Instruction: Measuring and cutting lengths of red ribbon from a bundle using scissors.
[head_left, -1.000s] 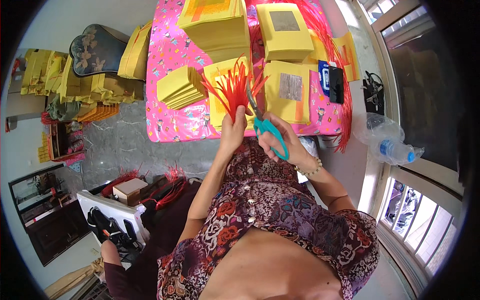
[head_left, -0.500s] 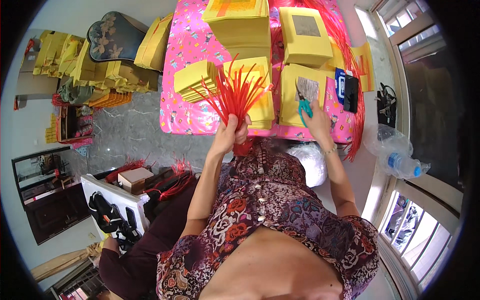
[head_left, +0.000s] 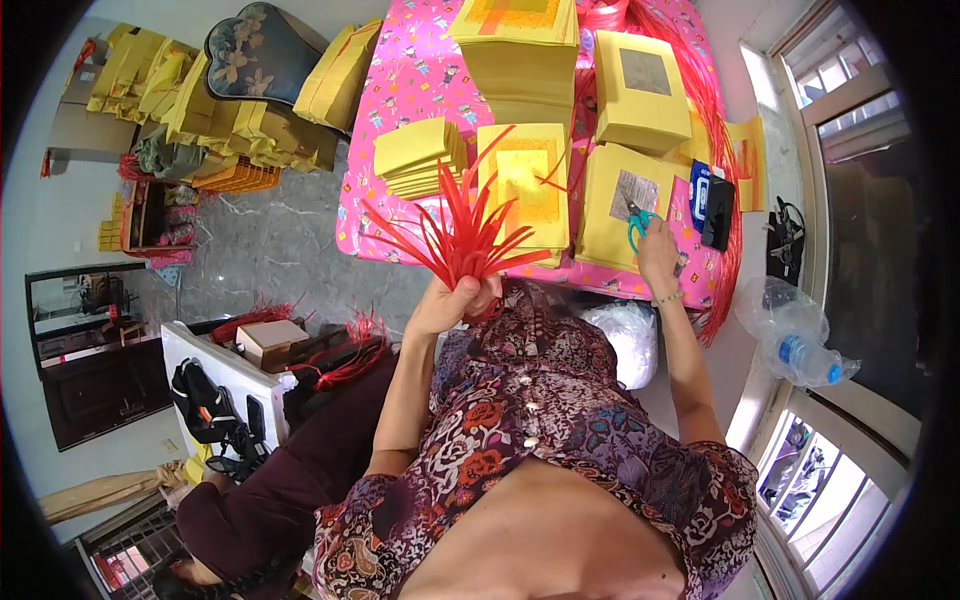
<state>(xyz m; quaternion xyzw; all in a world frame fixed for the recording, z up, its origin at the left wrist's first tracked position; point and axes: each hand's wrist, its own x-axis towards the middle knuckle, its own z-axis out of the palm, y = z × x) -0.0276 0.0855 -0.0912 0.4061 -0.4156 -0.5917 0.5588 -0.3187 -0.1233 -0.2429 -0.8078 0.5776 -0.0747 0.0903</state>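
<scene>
My left hand [head_left: 452, 304] is closed round a bundle of red strips [head_left: 458, 240], held in front of my body at the table's near edge. The strips fan out upward from the fist, some long ones reaching over a stack of yellow paper [head_left: 548, 217]. In my right hand [head_left: 657, 255] is a pair of scissors [head_left: 637, 226] with teal handles, fingers at the loops. Their blades point away from me, over the grey patch on another yellow paper stack [head_left: 600, 228] at the right.
Taller yellow paper stacks [head_left: 520, 80] stand farther back on the pink patterned tablecloth [head_left: 400, 80]. Beside the right stack lie a black phone [head_left: 717, 215] and a blue packet [head_left: 698, 190]. Long red strips [head_left: 728, 270] hang over the right edge. Another person's dark sleeve [head_left: 260, 500] is at lower left.
My left hand has drawn the red bundle nearer to my body, and its strips spread wider. The scissors stay in my right hand over the right stack. The whole view has shifted slightly.
</scene>
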